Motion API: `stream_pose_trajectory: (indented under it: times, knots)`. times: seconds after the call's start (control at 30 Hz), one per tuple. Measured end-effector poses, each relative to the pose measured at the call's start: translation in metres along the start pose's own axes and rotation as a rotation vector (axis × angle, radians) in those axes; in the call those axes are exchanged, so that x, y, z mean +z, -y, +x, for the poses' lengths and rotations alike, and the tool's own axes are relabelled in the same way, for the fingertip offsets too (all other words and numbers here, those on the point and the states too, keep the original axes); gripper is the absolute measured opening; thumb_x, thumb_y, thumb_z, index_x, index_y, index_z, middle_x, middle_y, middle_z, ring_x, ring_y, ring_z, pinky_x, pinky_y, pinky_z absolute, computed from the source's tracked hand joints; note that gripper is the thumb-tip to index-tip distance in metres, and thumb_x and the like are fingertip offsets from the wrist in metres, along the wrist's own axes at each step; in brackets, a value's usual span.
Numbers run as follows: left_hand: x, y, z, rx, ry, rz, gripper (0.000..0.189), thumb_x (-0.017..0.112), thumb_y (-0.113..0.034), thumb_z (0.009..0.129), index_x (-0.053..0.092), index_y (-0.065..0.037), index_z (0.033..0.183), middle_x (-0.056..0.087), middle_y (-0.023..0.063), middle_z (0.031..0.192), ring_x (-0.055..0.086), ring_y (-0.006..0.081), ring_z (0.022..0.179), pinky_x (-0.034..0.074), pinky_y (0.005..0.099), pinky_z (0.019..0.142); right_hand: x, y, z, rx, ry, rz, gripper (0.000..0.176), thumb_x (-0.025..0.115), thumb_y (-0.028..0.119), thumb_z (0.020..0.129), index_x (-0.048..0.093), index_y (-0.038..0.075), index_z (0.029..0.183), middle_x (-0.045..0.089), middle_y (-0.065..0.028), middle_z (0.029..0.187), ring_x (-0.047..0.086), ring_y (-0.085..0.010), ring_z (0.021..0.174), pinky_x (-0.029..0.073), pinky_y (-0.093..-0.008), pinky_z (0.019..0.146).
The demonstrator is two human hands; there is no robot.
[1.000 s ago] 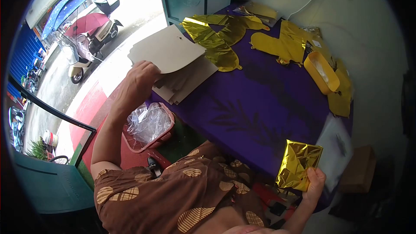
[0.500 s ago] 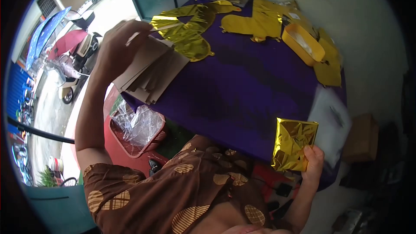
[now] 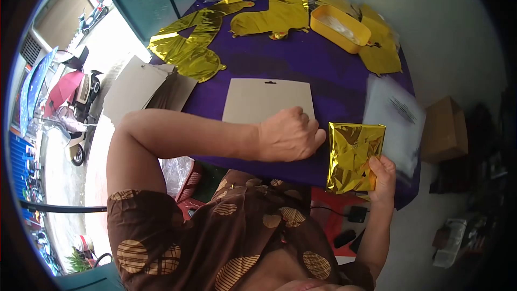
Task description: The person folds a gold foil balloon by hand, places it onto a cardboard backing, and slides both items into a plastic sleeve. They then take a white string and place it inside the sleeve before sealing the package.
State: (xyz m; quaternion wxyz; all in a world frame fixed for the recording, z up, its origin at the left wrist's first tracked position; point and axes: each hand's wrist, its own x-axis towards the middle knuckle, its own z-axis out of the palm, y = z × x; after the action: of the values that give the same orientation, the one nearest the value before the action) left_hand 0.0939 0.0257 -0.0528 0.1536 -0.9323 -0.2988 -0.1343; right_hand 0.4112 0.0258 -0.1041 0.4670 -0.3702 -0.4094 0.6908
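A flat beige card [image 3: 269, 97] with a small slot lies on the purple cloth of the table [image 3: 253, 59]. My left hand [image 3: 291, 134] is closed in a fist over the card's lower right part; whatever its fingers hold, if anything, is hidden. My right hand [image 3: 383, 178] grips a folded shiny gold foil packet [image 3: 353, 156] by its lower right side, just right of my left hand. Behind my left forearm, a stack of similar cards [image 3: 134, 86] sits at the table's left edge.
Gold foil shapes [image 3: 202, 37] lie along the back, with a yellow tray [image 3: 350, 43] at the back right. A clear plastic packet [image 3: 396, 124] rests at the right edge, near a cardboard box [image 3: 446, 132]. Below the table's left edge is a red basket [image 3: 191, 180] with clear plastic.
My left hand has moved right from the card stack to the middle, and a single card now lies there. The gold packet stays in my right hand. The view has shifted.
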Motion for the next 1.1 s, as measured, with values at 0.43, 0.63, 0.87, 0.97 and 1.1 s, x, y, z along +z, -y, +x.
stream_pose_trajectory:
  times: [0.43,0.63,0.87,0.97,1.1]
  knots:
    - [0.014,0.040,-0.014,-0.108,0.471,-0.196,0.082,0.059,-0.066,0.087,0.047,-0.010,0.146,0.035,0.0280,0.150,0.034,0.0462,0.140,0.034,0.0596,0.109,-0.003,0.002,-0.001,0.051,-0.001,0.063,0.023,0.067,0.009,0.093,0.069,-0.008,0.108,0.073,-0.0120,0.099,0.070,-0.0154,0.082,0.058,-0.0288,0.075]
    - [0.022,0.154,0.085,-0.212,0.171,-0.357,0.019,0.063,-0.017,0.086,0.068,0.000,0.079,0.068,0.0209,0.077,0.068,0.0396,0.078,0.054,0.0485,0.073,-0.006,0.002,-0.001,0.093,0.004,0.044,0.023,0.068,0.011,0.094,0.069,-0.009,0.106,0.073,-0.0116,0.098,0.069,-0.0141,0.082,0.057,-0.0276,0.075]
    - [0.128,0.282,0.225,-0.305,-0.062,-0.149,0.016,0.060,-0.014,0.086,0.069,-0.004,0.078,0.069,0.0183,0.078,0.066,0.0363,0.079,0.051,0.0475,0.076,-0.003,0.006,-0.002,0.122,-0.002,0.042,0.023,0.066,0.010,0.096,0.068,-0.010,0.108,0.072,-0.0124,0.100,0.069,-0.0142,0.083,0.058,-0.0279,0.077]
    - [0.162,0.291,0.249,-0.332,-0.028,-0.034,0.013,0.060,-0.014,0.083,0.071,-0.007,0.083,0.070,0.0166,0.085,0.064,0.0358,0.088,0.051,0.0458,0.083,-0.004,0.006,-0.003,0.136,-0.007,0.030,0.024,0.065,0.010,0.096,0.068,-0.010,0.109,0.072,-0.0129,0.101,0.069,-0.0146,0.084,0.058,-0.0282,0.077]
    - [0.188,0.283,0.252,-0.435,0.093,0.058,0.021,0.058,-0.013,0.081,0.074,-0.007,0.095,0.073,0.0148,0.097,0.062,0.0369,0.103,0.050,0.0433,0.089,-0.003,0.006,-0.003,0.141,-0.039,0.027,0.023,0.065,0.006,0.093,0.068,-0.012,0.107,0.072,-0.0159,0.103,0.070,-0.0176,0.085,0.058,-0.0299,0.078]
